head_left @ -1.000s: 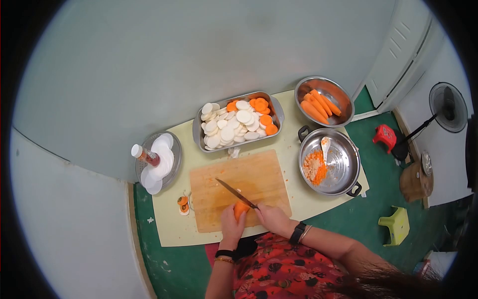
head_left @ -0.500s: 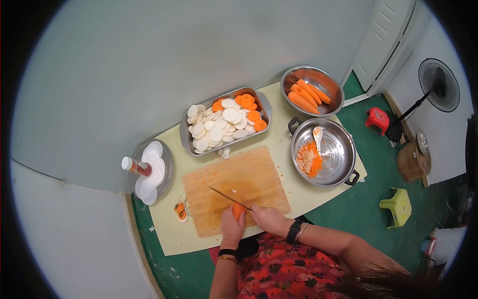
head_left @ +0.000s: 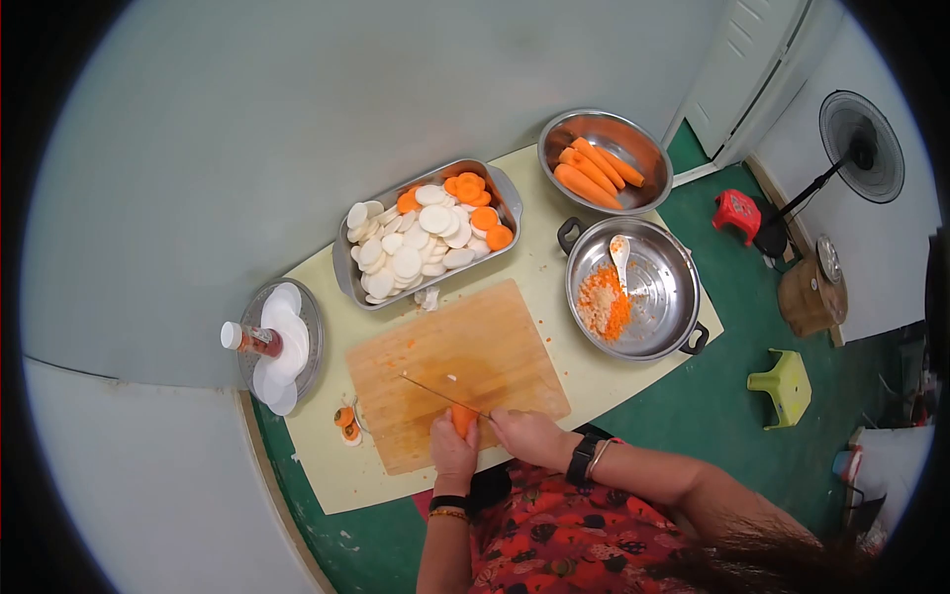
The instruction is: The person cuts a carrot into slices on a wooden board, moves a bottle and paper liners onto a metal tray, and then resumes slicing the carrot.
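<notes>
My left hand pins an orange carrot piece to the near edge of a wooden cutting board. My right hand grips the handle of a knife, whose blade lies across the carrot and points up and left over the board. A rectangular metal tray beyond the board holds many white slices and some orange carrot slices. A round steel bowl at the back right carries whole peeled carrots.
A steel pan with handles holds chopped orange bits and a white spoon. At the left a round metal plate carries white slices and a small red bottle. Carrot ends lie left of the board. Stools and a fan stand on the green floor.
The view has shifted, so everything sits lower left in the frame. Both hands stay on the carrot and knife at the board's near edge; the blade stays across the carrot.
</notes>
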